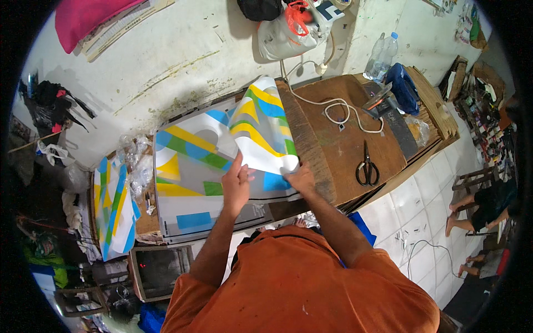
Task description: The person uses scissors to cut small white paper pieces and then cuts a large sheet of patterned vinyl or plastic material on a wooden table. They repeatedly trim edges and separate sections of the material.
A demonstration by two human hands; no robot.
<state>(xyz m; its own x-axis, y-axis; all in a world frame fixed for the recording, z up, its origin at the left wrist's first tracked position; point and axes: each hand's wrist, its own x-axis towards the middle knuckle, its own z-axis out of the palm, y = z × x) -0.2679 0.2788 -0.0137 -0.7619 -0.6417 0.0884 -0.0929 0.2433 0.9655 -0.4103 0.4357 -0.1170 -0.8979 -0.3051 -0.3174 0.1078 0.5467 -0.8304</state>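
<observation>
A printed sheet (261, 125) with yellow, blue and green bands is raised and curled, its white side showing along the near edge. My left hand (236, 180) grips its near left edge, index finger pointing up along it. At the near right corner, my right hand (301, 178) has its fingers closed on the same sheet. Beneath lies a flat translucent sheet (191, 188) with a similar coloured pattern and dark border, spread on the wooden table (316, 172). Whether the two are joined cannot be made out.
Black scissors (367, 169) lie on the brown board to the right, near a looped white cable (355, 121). Plastic bottles (383, 55) and a blue pouch (403, 89) stand behind. Another patterned sheet (114, 208) hangs at left. Two people sit at far right.
</observation>
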